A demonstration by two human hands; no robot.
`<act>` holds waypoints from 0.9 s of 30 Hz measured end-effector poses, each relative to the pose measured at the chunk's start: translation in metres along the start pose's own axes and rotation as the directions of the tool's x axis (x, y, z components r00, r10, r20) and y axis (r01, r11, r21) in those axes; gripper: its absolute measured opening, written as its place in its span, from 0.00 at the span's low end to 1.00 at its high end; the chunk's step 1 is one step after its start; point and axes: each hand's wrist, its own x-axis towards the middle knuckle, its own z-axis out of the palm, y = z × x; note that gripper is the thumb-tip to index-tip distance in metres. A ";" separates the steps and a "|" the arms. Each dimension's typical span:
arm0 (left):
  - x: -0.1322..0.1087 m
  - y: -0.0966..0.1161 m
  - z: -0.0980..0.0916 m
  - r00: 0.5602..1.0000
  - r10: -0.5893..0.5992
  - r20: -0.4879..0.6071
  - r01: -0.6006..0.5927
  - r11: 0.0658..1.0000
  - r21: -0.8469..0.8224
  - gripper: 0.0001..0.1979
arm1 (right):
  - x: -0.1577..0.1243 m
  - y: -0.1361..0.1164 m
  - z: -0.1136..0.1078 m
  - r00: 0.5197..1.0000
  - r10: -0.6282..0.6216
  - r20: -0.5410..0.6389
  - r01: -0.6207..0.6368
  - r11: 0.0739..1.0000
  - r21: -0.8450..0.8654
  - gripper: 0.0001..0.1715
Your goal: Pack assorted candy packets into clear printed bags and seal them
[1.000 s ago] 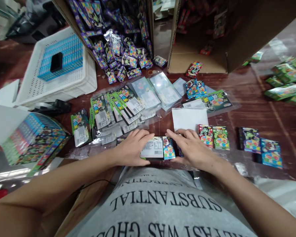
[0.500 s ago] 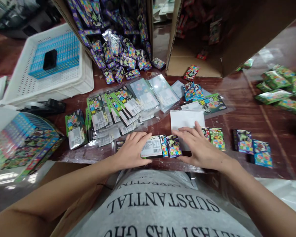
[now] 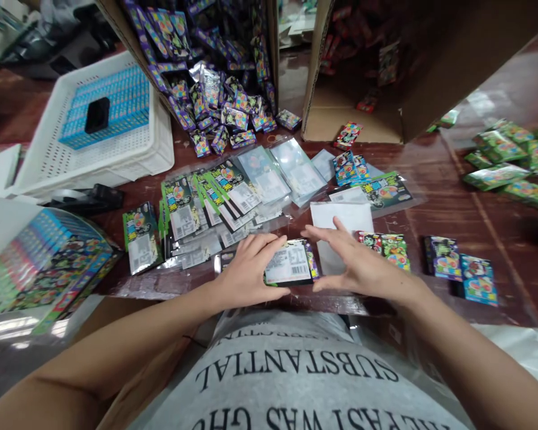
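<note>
My left hand (image 3: 251, 270) grips a clear plastic sleeve (image 3: 291, 263) with a printed barcode label, low on the table in front of me. A small purple box (image 3: 314, 260) shows as a narrow strip at the sleeve's right end; most of it is hidden inside. Around that end my right hand (image 3: 363, 260) is spread, thumb and fingers apart; whether they touch the box I cannot tell. White paper (image 3: 341, 218) lies under and behind the right hand. Beside it are a red box (image 3: 370, 240) and a green box (image 3: 395, 251).
Printed sleeves (image 3: 224, 191) lie overlapped behind my hands. Cardboard cartons of purple boxes (image 3: 233, 116) and red boxes (image 3: 367, 101) stand at the back. Left are a white basket (image 3: 161, 140) and a tape dispenser (image 3: 98, 197); right, purple and blue boxes (image 3: 479, 279) and green boxes (image 3: 497, 174).
The sleeve has shifted right over the small boxes, covering the blue one and most of the purple one. My left hand moved right with it; the right hand's fingers have spread.
</note>
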 end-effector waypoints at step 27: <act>0.069 0.013 0.035 0.985 0.165 0.056 -0.168 0.985 0.045 0.48 | -0.073 0.059 -0.040 0.998 -0.043 -0.039 0.039 0.995 -0.097 0.41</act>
